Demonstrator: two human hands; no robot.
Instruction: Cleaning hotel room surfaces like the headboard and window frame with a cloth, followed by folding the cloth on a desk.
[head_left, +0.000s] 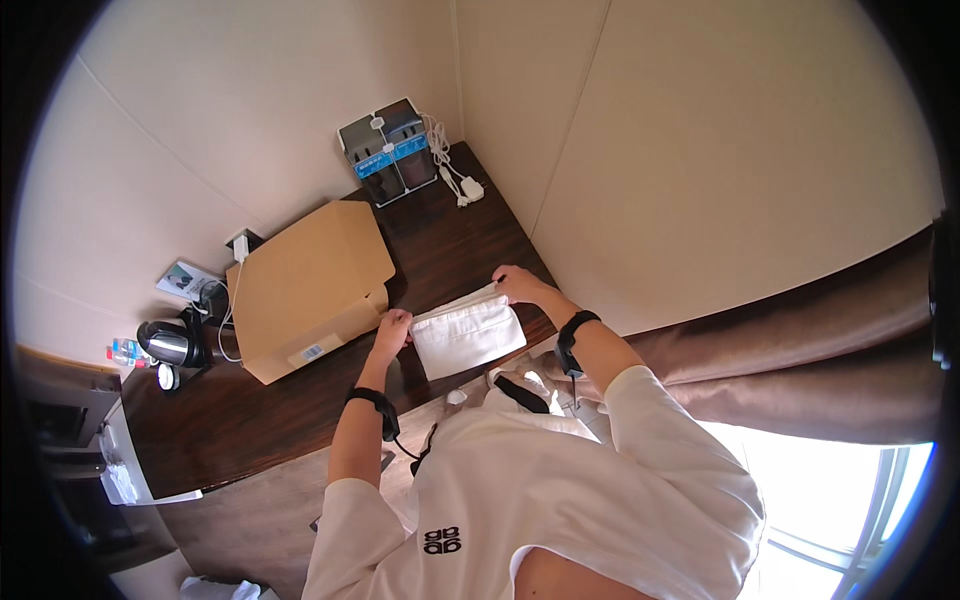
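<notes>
A folded white cloth or fabric pouch lies on the dark wooden tabletop near its front edge. My left hand pinches the far left corner of the white fabric. At the opposite far corner, my right hand grips the fabric between thumb and fingers, with a small dark thing showing at the fingertips. Between the two hands the far edge is stretched fairly straight, in a few layers. Both forearms wear black straps with small devices and cables.
Left of my left hand is a large cardboard box. Behind stands a dark case with a blue band, beside a white cable and plug. An electric kettle, a white lid and plastic bottles stand at the left. Brown curtain hangs right.
</notes>
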